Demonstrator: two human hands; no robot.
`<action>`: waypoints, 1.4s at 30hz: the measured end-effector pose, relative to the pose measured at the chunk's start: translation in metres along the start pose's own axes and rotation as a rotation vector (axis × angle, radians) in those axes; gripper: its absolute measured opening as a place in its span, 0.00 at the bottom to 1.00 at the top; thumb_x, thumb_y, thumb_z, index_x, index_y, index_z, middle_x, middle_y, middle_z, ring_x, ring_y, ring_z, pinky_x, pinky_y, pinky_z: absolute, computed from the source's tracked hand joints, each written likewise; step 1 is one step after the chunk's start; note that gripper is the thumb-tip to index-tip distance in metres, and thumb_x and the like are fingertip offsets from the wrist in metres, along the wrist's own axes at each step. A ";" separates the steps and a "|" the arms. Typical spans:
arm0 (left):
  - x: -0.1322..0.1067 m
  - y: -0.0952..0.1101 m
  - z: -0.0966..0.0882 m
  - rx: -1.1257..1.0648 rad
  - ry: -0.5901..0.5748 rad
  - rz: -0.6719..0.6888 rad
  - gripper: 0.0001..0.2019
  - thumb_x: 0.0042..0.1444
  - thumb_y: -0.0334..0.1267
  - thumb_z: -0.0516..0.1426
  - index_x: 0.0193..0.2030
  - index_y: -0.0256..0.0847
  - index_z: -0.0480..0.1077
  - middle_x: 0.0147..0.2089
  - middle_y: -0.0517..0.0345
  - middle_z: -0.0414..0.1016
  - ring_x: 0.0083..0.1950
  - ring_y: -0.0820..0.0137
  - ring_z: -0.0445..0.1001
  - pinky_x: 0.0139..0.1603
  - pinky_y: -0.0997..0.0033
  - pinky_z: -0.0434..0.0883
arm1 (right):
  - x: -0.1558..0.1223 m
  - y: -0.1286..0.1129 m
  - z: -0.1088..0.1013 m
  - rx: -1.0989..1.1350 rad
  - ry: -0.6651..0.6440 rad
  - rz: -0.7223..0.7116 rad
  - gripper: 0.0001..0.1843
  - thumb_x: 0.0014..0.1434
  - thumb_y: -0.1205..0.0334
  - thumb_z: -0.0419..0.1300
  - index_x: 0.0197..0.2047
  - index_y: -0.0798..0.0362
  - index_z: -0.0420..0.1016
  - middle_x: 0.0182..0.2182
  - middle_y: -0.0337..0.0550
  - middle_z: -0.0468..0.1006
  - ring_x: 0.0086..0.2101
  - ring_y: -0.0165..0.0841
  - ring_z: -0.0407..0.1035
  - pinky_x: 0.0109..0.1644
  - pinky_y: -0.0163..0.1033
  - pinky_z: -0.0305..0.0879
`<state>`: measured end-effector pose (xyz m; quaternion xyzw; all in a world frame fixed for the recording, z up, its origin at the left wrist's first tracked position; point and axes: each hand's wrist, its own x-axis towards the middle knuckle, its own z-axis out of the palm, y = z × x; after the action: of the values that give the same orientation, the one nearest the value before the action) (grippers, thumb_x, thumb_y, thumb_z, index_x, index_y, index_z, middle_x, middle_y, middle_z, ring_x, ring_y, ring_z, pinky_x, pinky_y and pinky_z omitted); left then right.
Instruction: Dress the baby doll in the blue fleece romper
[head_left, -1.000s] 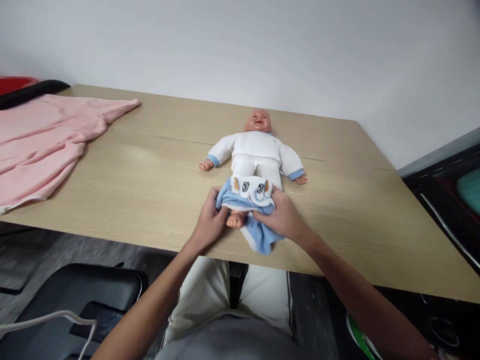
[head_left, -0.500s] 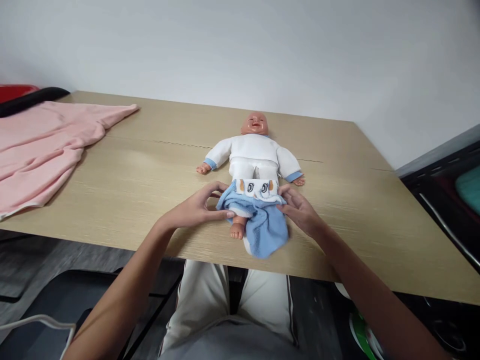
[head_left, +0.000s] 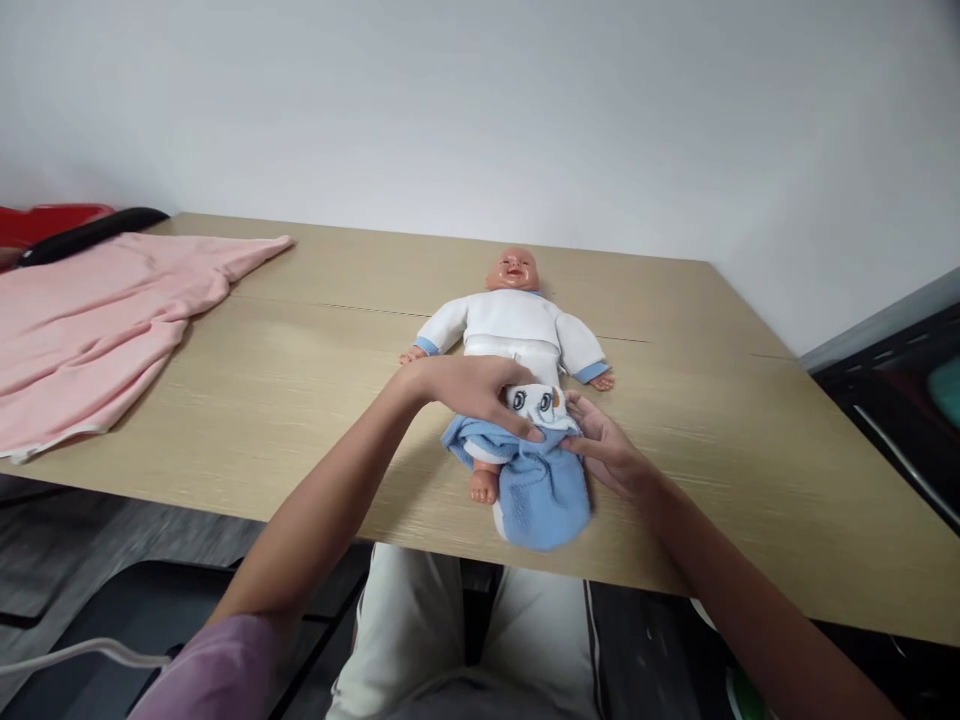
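A baby doll (head_left: 513, 315) lies on its back on the table in a white top with blue cuffs, head toward the wall. Light blue doll pants (head_left: 544, 495) with a white band showing printed eyes are bunched around its legs. One bare foot sticks out of a leg opening; the other foot is hidden by cloth. My left hand (head_left: 472, 388) reaches across the doll's thighs, its thumb and fingers closed on the middle of the pants. At the pants' right side, my right hand (head_left: 606, 445) grips the cloth between thumb and fingers.
A pink garment or cloth (head_left: 112, 335) is spread over the left of the wooden table (head_left: 337, 400). Behind it are a red object (head_left: 56, 222) and a black one. A black chair (head_left: 135, 620) stands below left, and a dark rack (head_left: 892, 390) is at the right.
My left hand has moved right and up, from the left edge of the pants to their middle, over the doll's thighs. My right hand stays at the right side. The view has shifted slightly.
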<state>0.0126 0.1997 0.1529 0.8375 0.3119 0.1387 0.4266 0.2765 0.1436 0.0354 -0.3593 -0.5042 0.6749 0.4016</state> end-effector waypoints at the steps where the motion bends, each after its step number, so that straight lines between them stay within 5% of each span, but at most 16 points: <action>1: 0.009 -0.002 -0.004 -0.053 -0.132 0.014 0.20 0.49 0.52 0.74 0.44 0.43 0.82 0.42 0.56 0.84 0.46 0.56 0.81 0.48 0.61 0.77 | 0.001 0.001 0.000 -0.022 0.002 -0.003 0.38 0.52 0.55 0.79 0.61 0.43 0.67 0.58 0.46 0.79 0.55 0.41 0.77 0.58 0.44 0.76; 3: 0.024 -0.007 -0.007 -0.138 -0.339 0.062 0.20 0.55 0.50 0.71 0.50 0.44 0.80 0.46 0.57 0.85 0.48 0.57 0.82 0.47 0.62 0.78 | 0.002 0.000 -0.001 -0.095 -0.010 -0.005 0.41 0.53 0.52 0.79 0.65 0.44 0.66 0.59 0.49 0.80 0.55 0.42 0.77 0.58 0.44 0.76; 6: 0.036 -0.017 -0.002 -0.275 -0.373 0.098 0.19 0.55 0.48 0.70 0.51 0.44 0.79 0.48 0.56 0.85 0.51 0.57 0.82 0.50 0.61 0.78 | -0.001 -0.006 -0.005 -0.245 -0.058 0.005 0.39 0.58 0.48 0.76 0.67 0.48 0.68 0.59 0.50 0.80 0.56 0.43 0.77 0.58 0.44 0.75; 9: 0.037 -0.023 0.005 -0.266 -0.336 0.089 0.19 0.57 0.51 0.69 0.51 0.44 0.80 0.47 0.57 0.84 0.49 0.59 0.82 0.48 0.64 0.78 | -0.009 -0.013 -0.013 -0.437 -0.108 0.054 0.23 0.65 0.44 0.71 0.53 0.53 0.80 0.47 0.44 0.83 0.44 0.38 0.77 0.48 0.39 0.74; 12: 0.036 -0.023 0.009 -0.162 -0.393 0.071 0.22 0.59 0.56 0.68 0.52 0.43 0.79 0.48 0.58 0.84 0.49 0.61 0.81 0.47 0.66 0.76 | -0.016 -0.014 -0.019 -0.443 -0.126 0.064 0.24 0.66 0.39 0.68 0.39 0.54 0.82 0.33 0.40 0.79 0.31 0.33 0.71 0.36 0.37 0.68; 16: 0.036 -0.024 0.013 -0.173 -0.602 0.046 0.24 0.54 0.58 0.71 0.47 0.40 0.81 0.47 0.56 0.85 0.49 0.58 0.82 0.48 0.64 0.76 | -0.016 -0.013 -0.017 -0.168 0.015 0.045 0.27 0.66 0.35 0.66 0.48 0.52 0.84 0.37 0.44 0.83 0.33 0.37 0.74 0.39 0.40 0.73; 18: 0.036 -0.025 0.013 -0.161 -0.594 0.037 0.22 0.53 0.58 0.71 0.41 0.40 0.81 0.43 0.56 0.85 0.45 0.58 0.82 0.46 0.64 0.76 | -0.016 -0.017 -0.014 -0.172 0.030 0.051 0.26 0.67 0.37 0.66 0.54 0.50 0.83 0.44 0.47 0.85 0.40 0.41 0.77 0.45 0.42 0.76; 22: 0.033 -0.026 0.009 -0.203 -0.528 0.139 0.21 0.59 0.55 0.69 0.48 0.41 0.81 0.49 0.56 0.85 0.53 0.57 0.82 0.55 0.64 0.76 | -0.025 -0.040 -0.009 -0.378 -0.243 0.136 0.29 0.67 0.43 0.68 0.66 0.45 0.76 0.55 0.47 0.82 0.53 0.46 0.77 0.56 0.48 0.77; 26: 0.034 -0.020 0.005 -0.288 -0.593 0.234 0.20 0.64 0.51 0.66 0.56 0.42 0.78 0.55 0.57 0.82 0.58 0.61 0.79 0.58 0.68 0.75 | -0.040 -0.062 -0.002 -0.583 -0.406 0.202 0.20 0.67 0.46 0.68 0.56 0.47 0.83 0.49 0.44 0.84 0.48 0.46 0.77 0.53 0.47 0.78; 29: 0.037 -0.017 0.005 -0.316 -0.623 0.225 0.19 0.66 0.51 0.65 0.56 0.41 0.77 0.53 0.57 0.82 0.56 0.62 0.80 0.57 0.68 0.76 | -0.046 -0.062 -0.002 -0.502 -0.331 0.180 0.18 0.69 0.44 0.66 0.51 0.47 0.86 0.45 0.42 0.85 0.44 0.43 0.78 0.49 0.44 0.78; 35: 0.046 -0.027 0.012 -0.344 -0.662 0.157 0.21 0.54 0.53 0.73 0.46 0.40 0.81 0.46 0.56 0.85 0.52 0.57 0.83 0.55 0.63 0.80 | -0.043 -0.049 -0.008 -0.374 0.001 0.167 0.28 0.68 0.40 0.66 0.65 0.44 0.81 0.52 0.45 0.86 0.53 0.47 0.79 0.57 0.51 0.79; 42: 0.048 -0.035 0.021 -0.423 -0.739 0.106 0.21 0.57 0.53 0.71 0.48 0.39 0.83 0.49 0.49 0.87 0.52 0.54 0.85 0.54 0.58 0.83 | -0.046 -0.065 0.003 -0.462 -0.381 0.211 0.23 0.65 0.42 0.69 0.56 0.48 0.83 0.45 0.42 0.83 0.43 0.42 0.77 0.46 0.42 0.78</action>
<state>0.0459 0.2324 0.1107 0.7400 0.0591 -0.0880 0.6641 0.3048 0.1121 0.1023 -0.3583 -0.6702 0.6357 0.1355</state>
